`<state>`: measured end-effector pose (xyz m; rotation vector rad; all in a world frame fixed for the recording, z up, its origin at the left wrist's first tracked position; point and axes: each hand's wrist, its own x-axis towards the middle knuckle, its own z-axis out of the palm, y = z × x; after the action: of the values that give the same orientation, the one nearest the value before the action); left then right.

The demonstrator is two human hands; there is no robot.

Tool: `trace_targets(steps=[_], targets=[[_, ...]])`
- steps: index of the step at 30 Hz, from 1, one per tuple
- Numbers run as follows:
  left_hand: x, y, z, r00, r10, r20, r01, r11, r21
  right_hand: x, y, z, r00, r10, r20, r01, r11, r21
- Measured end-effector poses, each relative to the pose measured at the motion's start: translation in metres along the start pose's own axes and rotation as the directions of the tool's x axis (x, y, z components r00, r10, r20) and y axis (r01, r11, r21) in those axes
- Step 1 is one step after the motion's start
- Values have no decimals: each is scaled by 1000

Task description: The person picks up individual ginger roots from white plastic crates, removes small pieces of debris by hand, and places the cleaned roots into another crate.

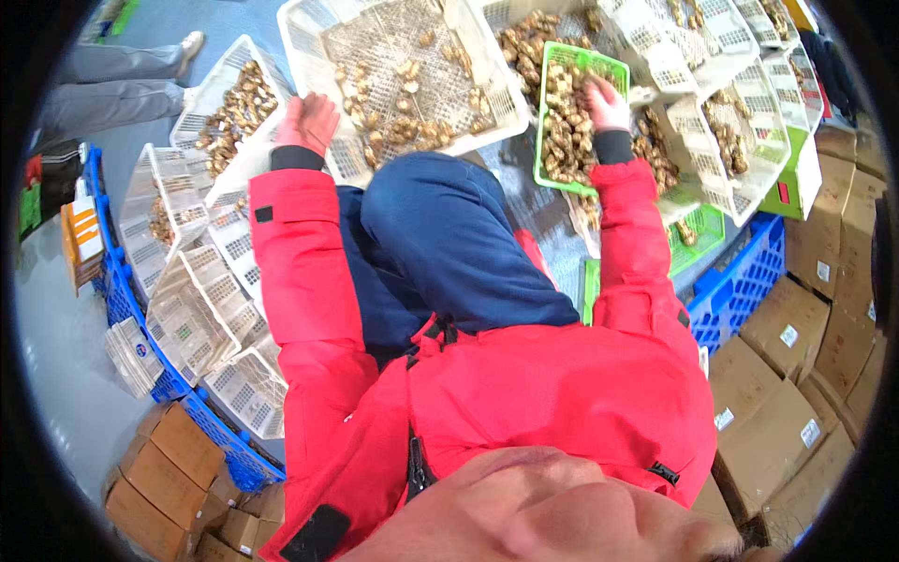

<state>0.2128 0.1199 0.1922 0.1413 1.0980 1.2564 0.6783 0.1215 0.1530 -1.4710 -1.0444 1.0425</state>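
Brown flower bulbs, or similar knobbly roots, fill a green plastic basket in front of me on the right. My right hand reaches over its right side, its fingers on or among the bulbs; whether it grips any cannot be told. My left hand is raised by the left rim of a large white plastic crate, palm visible, fingers slightly spread, with nothing seen in it. Scattered bulbs lie on that crate's mesh bottom. Another white crate with a heap of bulbs stands just left of my left hand.
More white crates with bulbs are stacked at the right, and others at the left. Blue plastic pallets and cardboard boxes flank me. Another person's legs show at upper left.
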Motion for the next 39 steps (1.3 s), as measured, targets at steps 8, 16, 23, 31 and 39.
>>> trace_targets(steps=[8,16,23,31,39], targets=[[6,-11,29,996,82,16,-83,996,21,-1,155,-125,950,208,-234,-227,972,-57],[-55,-10,0,971,240,1,-239,969,-63,-16,94,-35,962,272,-2,-263,936,234],[-68,-21,-18,967,250,39,-244,962,-119,-26,72,-27,942,287,173,-326,903,280],[-63,21,-16,914,226,337,-18,852,-524,9,-27,12,927,178,331,-264,936,235],[-53,26,-7,953,237,190,-113,856,-504,37,-81,141,819,175,546,-242,969,52]])
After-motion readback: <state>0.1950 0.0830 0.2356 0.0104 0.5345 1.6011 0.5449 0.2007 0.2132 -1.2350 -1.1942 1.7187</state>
